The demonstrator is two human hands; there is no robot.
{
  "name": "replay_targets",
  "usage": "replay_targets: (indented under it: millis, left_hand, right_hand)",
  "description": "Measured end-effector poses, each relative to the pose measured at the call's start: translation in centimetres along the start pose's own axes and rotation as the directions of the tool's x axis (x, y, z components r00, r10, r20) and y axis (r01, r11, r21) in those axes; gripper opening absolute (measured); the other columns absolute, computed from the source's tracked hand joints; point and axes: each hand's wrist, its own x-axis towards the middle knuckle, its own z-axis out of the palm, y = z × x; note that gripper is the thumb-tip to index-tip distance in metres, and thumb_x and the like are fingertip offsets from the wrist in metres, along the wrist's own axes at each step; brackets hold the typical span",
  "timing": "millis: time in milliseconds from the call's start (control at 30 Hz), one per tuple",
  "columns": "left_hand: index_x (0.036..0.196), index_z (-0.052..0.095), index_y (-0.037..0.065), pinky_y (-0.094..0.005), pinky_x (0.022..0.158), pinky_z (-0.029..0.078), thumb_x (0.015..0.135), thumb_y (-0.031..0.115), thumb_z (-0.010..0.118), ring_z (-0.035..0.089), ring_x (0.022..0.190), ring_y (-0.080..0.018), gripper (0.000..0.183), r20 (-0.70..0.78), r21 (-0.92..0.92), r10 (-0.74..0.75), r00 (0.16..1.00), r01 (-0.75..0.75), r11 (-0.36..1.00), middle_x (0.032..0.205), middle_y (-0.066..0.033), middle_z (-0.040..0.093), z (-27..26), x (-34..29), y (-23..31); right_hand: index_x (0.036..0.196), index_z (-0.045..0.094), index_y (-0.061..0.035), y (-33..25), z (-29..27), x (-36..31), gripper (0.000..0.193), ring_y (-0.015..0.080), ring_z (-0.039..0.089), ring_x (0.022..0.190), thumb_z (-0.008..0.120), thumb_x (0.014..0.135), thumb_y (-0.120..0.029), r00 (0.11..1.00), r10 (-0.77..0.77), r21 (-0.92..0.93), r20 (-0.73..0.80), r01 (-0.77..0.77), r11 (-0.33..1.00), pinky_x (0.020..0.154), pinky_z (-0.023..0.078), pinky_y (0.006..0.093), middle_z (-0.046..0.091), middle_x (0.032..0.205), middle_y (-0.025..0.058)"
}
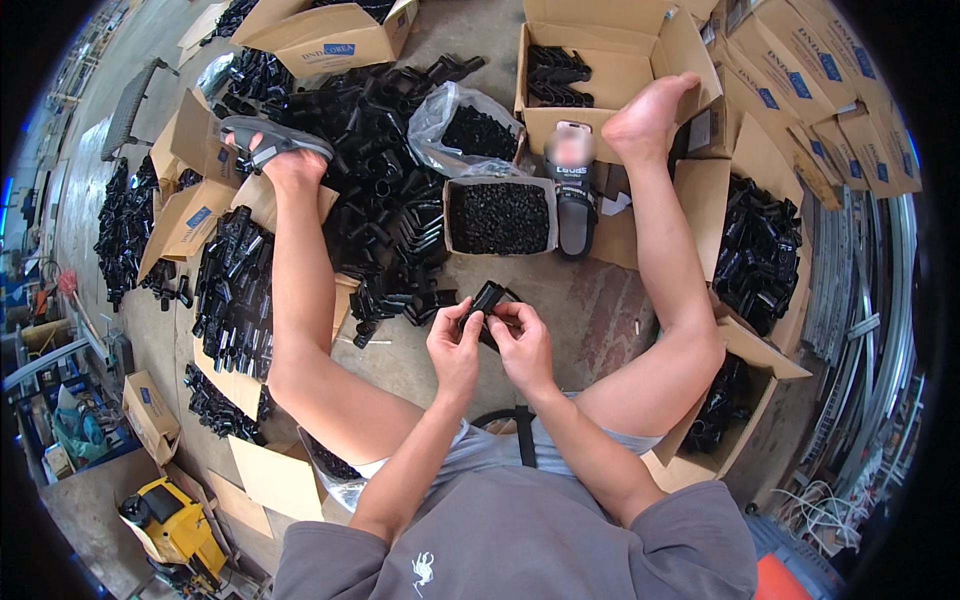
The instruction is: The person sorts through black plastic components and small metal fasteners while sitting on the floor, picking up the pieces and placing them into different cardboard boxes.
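Between my legs, my left hand (455, 348) and my right hand (523, 348) are closed on a short, shiny black fitting (488, 297) that looks like plastic. My thumbs press against its near side, and the fingers hide part of its shape. Just beyond my hands stands an open carton (557, 218) filled with small black pieces (500, 215). A clear plastic bag (428, 125) holding more small black pieces sits behind it. Loose black tubular fittings (375, 195) are heaped on the floor to the left of the carton.
A grey slide sandal (574, 215) lies right of the carton. Open boxes of black parts (755, 250) stand by my right leg. More fittings (235, 290) lie left of my left leg. Stacked cartons (790, 65), long metal profiles (870, 300) and a yellow machine (178, 525) are farther out.
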Motion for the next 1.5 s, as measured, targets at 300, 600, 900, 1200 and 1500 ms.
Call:
replay_targets:
  millis: [300, 600, 900, 1200, 1500]
  left_hand:
    - [0.114, 0.065, -0.001, -0.0234, 0.088, 0.05, 0.098, 0.003, 0.071, 0.062, 0.101, -0.0083, 0.018, -0.005, 0.0, 0.009, 1.0, -0.009, 1.0, 0.115, -0.0064, 0.069, -0.4, 0.0, -0.5]
    - [0.115, 0.065, -0.002, -0.0225, 0.085, 0.053, 0.096, 0.002, 0.072, 0.065, 0.097, -0.0079, 0.02, 0.005, -0.032, -0.095, 0.995, 0.096, 0.995, 0.112, -0.0059, 0.07, 0.2, -1.9, 0.0]
    - [0.116, 0.067, -0.001, -0.0287, 0.085, 0.057, 0.09, 0.005, 0.079, 0.07, 0.097, -0.0142, 0.029, 0.349, 0.167, -0.416, 0.84, 0.381, 0.91, 0.105, -0.0117, 0.075, 2.4, -4.0, 4.0]
    - [0.114, 0.07, 0.003, -0.0414, 0.082, 0.058, 0.086, 0.024, 0.078, 0.073, 0.098, -0.0338, 0.035, 0.101, 0.799, -0.005, 0.995, -0.078, 0.596, 0.108, -0.019, 0.074, -3.8, 7.3, 1.9]
    - [0.111, 0.067, 0.007, -0.0496, 0.08, 0.057, 0.085, 0.022, 0.078, 0.072, 0.092, -0.0425, 0.032, 0.062, 0.994, 0.096, 0.993, -0.071, 0.087, 0.096, -0.0196, 0.074, -6.3, 13.8, -2.0]
  right_hand:
    - [0.104, 0.068, 0.0044, -0.2, 0.6, -0.1, 0.02, 0.0221, 0.071, 0.091, 0.066, 0.099, -0.015, 0.999, -0.042, 0.059, -0.022, 0.043, 0.997, 0.08, 0.056, 0.0337, 0.068, 0.102, 0.0137]
    - [0.136, 0.055, -0.0004, 1.3, -1.2, -0.3, 0.045, 0.0129, 0.061, 0.108, 0.062, 0.106, -0.034, 0.97, 0.194, 0.363, 0.149, -0.237, 0.901, 0.096, 0.049, 0.0285, 0.065, 0.122, 0.0072]
    - [0.118, 0.062, -0.003, -2.3, -10.3, -3.6, 0.026, 0.008, 0.062, 0.093, 0.058, 0.109, -0.027, 0.901, 0.327, 0.219, 0.284, -0.393, 0.893, 0.081, 0.053, 0.0251, 0.066, 0.106, 0.002]
    - [0.118, 0.065, 0.0011, -7.6, -27.2, -8.9, 0.044, 0.0162, 0.064, 0.094, 0.055, 0.107, -0.04, 0.864, 0.023, -0.265, -0.504, -0.18, 0.947, 0.089, 0.051, 0.0346, 0.067, 0.1, 0.0071]
    - [0.143, 0.052, 0.0042, -5.0, -35.4, -11.1, 0.054, 0.0427, 0.061, 0.124, 0.056, 0.107, -0.035, 0.641, -0.491, -0.808, -0.59, -0.477, 0.346, 0.103, 0.05, 0.0475, 0.057, 0.142, 0.0263]
